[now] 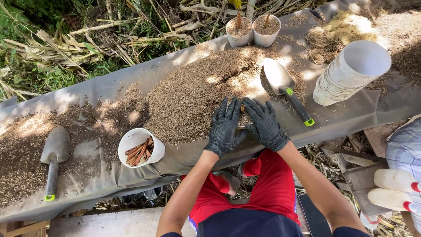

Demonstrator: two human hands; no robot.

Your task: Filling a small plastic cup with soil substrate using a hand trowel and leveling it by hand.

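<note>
While both black-gloved hands, left (225, 127) and right (265, 124), are cupped together around a small pot (242, 119) of husk mix, the pot rests on the grey-covered table (351, 117) at the husk pile's (193, 96) near edge, beside a trowel (287, 90).

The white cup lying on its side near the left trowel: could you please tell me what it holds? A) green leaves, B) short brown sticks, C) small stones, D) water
B: the white cup lies tipped toward the camera on the grey sheet, and short brown sticks show inside its mouth, with no leaves, water or stones in it.
</note>
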